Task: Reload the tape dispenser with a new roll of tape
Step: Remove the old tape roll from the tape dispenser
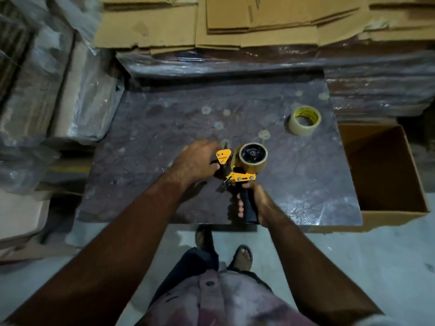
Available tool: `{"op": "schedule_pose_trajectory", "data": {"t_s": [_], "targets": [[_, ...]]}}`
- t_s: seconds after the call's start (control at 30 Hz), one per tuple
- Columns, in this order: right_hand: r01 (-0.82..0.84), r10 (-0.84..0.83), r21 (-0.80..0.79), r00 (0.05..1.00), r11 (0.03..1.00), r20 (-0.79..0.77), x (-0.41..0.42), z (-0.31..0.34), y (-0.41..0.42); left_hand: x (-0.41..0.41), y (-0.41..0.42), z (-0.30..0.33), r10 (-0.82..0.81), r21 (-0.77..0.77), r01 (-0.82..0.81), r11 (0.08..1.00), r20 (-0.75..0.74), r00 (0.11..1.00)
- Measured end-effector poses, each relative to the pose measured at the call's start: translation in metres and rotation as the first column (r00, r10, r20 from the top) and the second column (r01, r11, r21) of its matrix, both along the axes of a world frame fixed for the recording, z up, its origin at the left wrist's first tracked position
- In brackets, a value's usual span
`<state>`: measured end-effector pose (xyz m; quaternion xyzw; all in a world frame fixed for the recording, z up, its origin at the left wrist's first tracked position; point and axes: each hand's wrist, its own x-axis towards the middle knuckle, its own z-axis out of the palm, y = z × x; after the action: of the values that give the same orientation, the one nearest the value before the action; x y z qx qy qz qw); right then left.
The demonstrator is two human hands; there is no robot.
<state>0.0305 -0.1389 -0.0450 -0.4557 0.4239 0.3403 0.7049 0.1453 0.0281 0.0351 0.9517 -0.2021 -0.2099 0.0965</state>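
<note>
A yellow tape dispenser (237,171) with a black handle is held just above the dark work surface (153,142). My right hand (255,200) grips the handle from below. A brown tape roll (253,157) sits on the dispenser's black hub. My left hand (196,161) reaches in from the left, its fingers at the front end by the yellow triangular plate (223,157); whether it grips that part I cannot tell. A clear tape roll with a yellow core (304,120) lies apart at the far right of the surface.
An open cardboard box (386,175) stands to the right of the surface. Flattened cartons (235,22) are stacked behind it, over plastic-wrapped bundles (211,64). More wrapped stacks (47,90) fill the left. My feet (242,257) stand on the pale floor below.
</note>
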Motion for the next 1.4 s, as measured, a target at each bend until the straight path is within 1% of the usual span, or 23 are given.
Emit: {"op": "schedule_pose_trajectory", "data": {"t_s": [0.03, 0.07, 0.13, 0.23, 0.27, 0.33, 0.37, 0.4, 0.43, 0.47, 0.5, 0.57, 0.6, 0.63, 0.73, 0.87, 0.9, 0.97, 1.1, 1.17, 1.23, 1.33, 1.4], "targets": [[0.083, -0.083, -0.008, 0.996, 0.997, -0.037, 0.007, -0.005, 0.003, 0.013, 0.006, -0.009, -0.044, -0.007, 0.044, 0.999, -0.037, 0.998], [0.106, -0.106, 0.004, 0.994, 0.994, -0.034, 0.005, -0.007, 0.002, 0.006, 0.012, -0.013, -0.039, 0.005, 0.039, 0.999, -0.068, 0.997], [0.071, -0.071, 0.005, 0.997, 0.997, -0.020, 0.001, -0.008, 0.002, -0.001, 0.020, -0.019, -0.033, -0.023, 0.031, 0.999, -0.095, 0.995], [0.016, -0.017, -0.034, 1.000, 0.999, -0.007, 0.007, -0.007, 0.006, -0.014, 0.031, -0.028, -0.016, -0.052, 0.012, 0.999, -0.086, 0.996], [-0.003, 0.003, -0.072, 1.000, 0.997, -0.002, 0.008, -0.005, 0.007, -0.020, 0.032, -0.029, -0.022, -0.059, 0.016, 0.998, -0.092, 0.996], [-0.071, 0.083, -0.218, 0.995, 0.973, 0.048, 0.009, -0.006, 0.005, -0.023, 0.030, -0.029, -0.026, -0.101, 0.018, 0.995, -0.082, 0.996], [-0.140, 0.174, -0.334, 0.982, 0.932, 0.074, 0.009, -0.003, 0.002, -0.021, 0.027, -0.028, -0.017, -0.129, 0.009, 0.992, -0.062, 0.998], [-0.225, 0.298, -0.490, 0.952, 0.842, 0.075, 0.009, 0.002, -0.002, -0.017, 0.023, -0.027, 0.000, -0.156, -0.006, 0.988, -0.038, 0.999], [-0.294, 0.416, -0.630, 0.908, 0.719, 0.050, 0.010, 0.007, -0.006, -0.012, 0.017, -0.026, 0.016, -0.189, -0.019, 0.982, -0.020, 1.000], [-0.300, 0.457, -0.722, 0.889, 0.623, 0.026, 0.012, 0.012, -0.011, -0.006, 0.011, -0.024, 0.021, -0.220, -0.023, 0.975, -0.008, 1.000], [-0.259, 0.451, -0.784, 0.892, 0.564, 0.029, 0.017, 0.014, -0.017, 0.004, 0.004, -0.025, 0.018, -0.245, -0.018, 0.969, -0.001, 1.000], [-0.096, 0.390, -0.858, 0.912, 0.505, 0.128, 0.027, 0.014, -0.029, 0.024, -0.011, -0.029, -0.008, -0.268, 0.001, 0.963, -0.024, 1.000], [-0.042, 0.404, -0.873, 0.896, 0.485, 0.182, 0.034, 0.012, -0.034, 0.034, -0.021, -0.031, -0.022, -0.270, 0.007, 0.963, -0.052, 0.998], [-0.028, 0.442, -0.876, 0.871, 0.481, 0.215, 0.043, 0.012, -0.037, 0.044, -0.030, -0.033, -0.050, -0.270, 0.028, 0.963, -0.075, 0.996], [-0.086, 0.514, -0.857, 0.828, 0.508, 0.222, 0.069, 0.010, -0.036, 0.064, -0.054, -0.043, -0.106, -0.203, 0.072, 0.976, -0.159, 0.982], [-0.130, 0.560, -0.845, 0.799, 0.518, 0.220, 0.077, 0.008, -0.031, 0.073, -0.062, -0.060, -0.034, -0.159, -0.018, 0.987, -0.320, 0.947], [-0.130, 0.557, -0.847, 0.802, 0.516, 0.216, 0.075, 0.006, -0.029, 0.073, -0.059, -0.065, -0.015, -0.141, -0.036, 0.989, -0.347, 0.938], [-0.082, 0.489, -0.836, 0.840, 0.543, 0.235, 0.070, 0.004, -0.025, 0.071, -0.052, -0.071, 0.011, -0.123, -0.059, 0.991, -0.360, 0.933], [-0.011, 0.379, -0.828, 0.892, 0.561, 0.245, 0.065, 0.001, -0.014, 0.072, -0.052, -0.072, 0.032, -0.143, -0.090, 0.986, -0.366, 0.930], [0.003, 0.296, -0.792, 0.927, 0.610, 0.232, 0.069, -0.002, -0.015, 0.073, -0.055, -0.069, 0.013, -0.138, -0.070, 0.988, -0.377, 0.926], [0.006, 0.226, -0.771, 0.955, 0.637, 0.194, 0.077, -0.007, -0.021, 0.074, -0.057, -0.071, 0.005, -0.083, -0.036, 0.996, -0.349, 0.937], [-0.054, 0.254, -0.806, 0.960, 0.589, 0.122, 0.090, -0.013, -0.032, 0.077, -0.059, -0.073, -0.022, -0.008, 0.020, 1.000, -0.347, 0.938], [-0.074, 0.258, -0.820, 0.962, 0.568, 0.091, 0.093, -0.004, -0.033, 0.077, -0.061, -0.070, -0.020, 0.042, 0.038, 0.998, -0.363, 0.932]]}}
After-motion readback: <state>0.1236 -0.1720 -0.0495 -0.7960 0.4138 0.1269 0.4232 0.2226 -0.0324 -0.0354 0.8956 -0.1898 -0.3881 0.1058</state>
